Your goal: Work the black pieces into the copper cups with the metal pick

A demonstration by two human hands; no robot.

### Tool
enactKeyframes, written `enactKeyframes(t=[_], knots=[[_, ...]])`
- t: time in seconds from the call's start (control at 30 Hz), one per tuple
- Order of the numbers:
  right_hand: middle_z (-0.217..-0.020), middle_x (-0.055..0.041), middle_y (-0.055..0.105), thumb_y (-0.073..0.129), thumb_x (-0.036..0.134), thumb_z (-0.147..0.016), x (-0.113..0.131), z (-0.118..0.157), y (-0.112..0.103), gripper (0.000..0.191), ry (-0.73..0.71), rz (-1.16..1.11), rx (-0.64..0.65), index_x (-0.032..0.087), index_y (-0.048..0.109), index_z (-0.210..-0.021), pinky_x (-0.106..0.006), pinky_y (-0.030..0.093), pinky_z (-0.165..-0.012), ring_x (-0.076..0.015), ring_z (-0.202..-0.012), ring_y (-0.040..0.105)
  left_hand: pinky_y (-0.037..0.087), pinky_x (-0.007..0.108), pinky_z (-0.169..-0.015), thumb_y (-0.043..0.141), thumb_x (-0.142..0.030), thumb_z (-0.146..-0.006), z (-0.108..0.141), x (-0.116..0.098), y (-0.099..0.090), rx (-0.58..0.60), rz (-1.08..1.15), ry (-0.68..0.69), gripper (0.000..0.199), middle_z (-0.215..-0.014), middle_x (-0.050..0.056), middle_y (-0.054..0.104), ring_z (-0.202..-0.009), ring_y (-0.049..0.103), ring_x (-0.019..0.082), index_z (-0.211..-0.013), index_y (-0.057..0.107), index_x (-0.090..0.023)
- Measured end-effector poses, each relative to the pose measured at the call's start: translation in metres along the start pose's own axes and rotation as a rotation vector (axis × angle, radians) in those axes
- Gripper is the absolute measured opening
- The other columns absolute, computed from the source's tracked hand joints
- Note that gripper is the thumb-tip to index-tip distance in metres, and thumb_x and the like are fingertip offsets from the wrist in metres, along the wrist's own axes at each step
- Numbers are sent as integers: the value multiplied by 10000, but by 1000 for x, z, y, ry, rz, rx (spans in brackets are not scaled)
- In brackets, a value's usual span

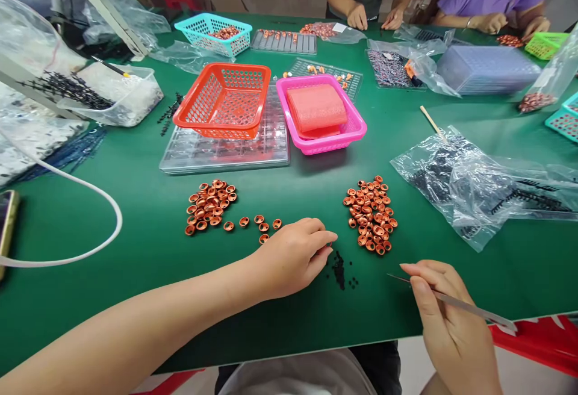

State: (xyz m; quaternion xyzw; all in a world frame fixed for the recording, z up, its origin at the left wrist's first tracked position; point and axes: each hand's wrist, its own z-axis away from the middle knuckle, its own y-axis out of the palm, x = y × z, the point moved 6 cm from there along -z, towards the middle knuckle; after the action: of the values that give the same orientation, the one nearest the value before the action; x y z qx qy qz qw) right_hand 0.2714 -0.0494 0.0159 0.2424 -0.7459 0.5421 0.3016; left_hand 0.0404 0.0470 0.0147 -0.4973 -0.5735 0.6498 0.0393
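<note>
My left hand [291, 259] reaches over the green table, thumb and fingertips pinched on a small copper-coloured ring-shaped piece, mostly hidden by the fingers. Right beside those fingertips lies a small heap of tiny black pieces [339, 270]. In my right hand [456, 329] is a pair of metal tweezers [474, 309], its thin tip pointing left toward the black heap, apart from it. One pile of hollow copper-coloured pieces [371, 217] lies beyond the black heap, to the right. A second pile [210, 205] sits at the left, with several loose ones [244, 221] trailing toward my left hand.
An orange basket [221, 97] stands on stacked clear trays [226, 154], beside a pink basket [323, 112] holding pink foam sheet. Plastic bags with black parts [465, 181] lie right. A white cable [115, 202] loops at left. Two people work across the table [298, 190].
</note>
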Motion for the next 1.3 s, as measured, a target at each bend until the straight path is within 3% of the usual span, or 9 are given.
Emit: enactKeyframes(t=[0.13, 0.33, 0.47, 0.6, 0.73, 1.0, 1.3], knots=[[-885, -60, 684, 512, 361, -1001, -4, 5, -5, 240, 40, -44, 98, 234, 716, -1001, -264, 588, -618, -162, -725, 676, 532, 275, -720, 597, -185, -947, -1, 2, 1, 17, 116, -75, 126, -889, 42, 699, -786, 664, 170, -1036, 684, -166], [-1074, -87, 695, 498, 252, -1007, 11, 11, 19, 225, 3, -388, 84, 232, 714, -1066, -320, 671, -764, -195, -942, 723, 503, 221, -654, 701, -216, -895, -1, 3, 4, 10, 278, -182, 68, -794, -19, 697, -677, 645, 123, -948, 667, -189], [-1094, -89, 701, 544, 235, -988, 9, 9, 36, 191, 78, -505, 60, 227, 723, -1053, -354, 681, -800, -212, -990, 729, 514, 223, -675, 650, -196, -913, 0, 1, 4, -11, 311, -156, 68, -830, -5, 718, -699, 653, 126, -976, 673, -185], [-1098, -72, 694, 612, 197, -950, 9, 11, 39, 138, 107, -551, 11, 228, 715, -1035, -333, 678, -805, -194, -924, 756, 532, 247, -732, 588, -186, -942, 0, 1, 6, -21, 305, -94, 153, -915, 33, 739, -762, 674, 146, -1069, 671, -168], [-1109, -61, 706, 638, 139, -922, 18, 17, 42, 188, 104, -625, -63, 245, 687, -1069, -352, 676, -801, -198, -900, 767, 516, 251, -715, 602, -212, -953, 0, -3, 8, -23, 260, -33, 134, -853, 31, 721, -736, 661, 149, -1054, 671, -156], [-1090, -48, 748, 637, 90, -902, 38, 16, 54, 263, -82, -432, 7, 269, 664, -1094, -339, 649, -807, -198, -991, 736, 460, 201, -605, 707, -246, -899, 1, -5, 9, -9, 332, -101, 101, -727, -32, 665, -614, 601, 106, -906, 627, -184], [-1097, -34, 746, 633, 92, -906, 37, 16, 56, 266, -88, -411, 21, 272, 661, -1100, -309, 641, -821, -178, -987, 738, 474, 208, -636, 680, -205, -917, 3, -9, 11, 7, 362, -69, 66, -749, -13, 673, -670, 629, 120, -956, 654, -158]])
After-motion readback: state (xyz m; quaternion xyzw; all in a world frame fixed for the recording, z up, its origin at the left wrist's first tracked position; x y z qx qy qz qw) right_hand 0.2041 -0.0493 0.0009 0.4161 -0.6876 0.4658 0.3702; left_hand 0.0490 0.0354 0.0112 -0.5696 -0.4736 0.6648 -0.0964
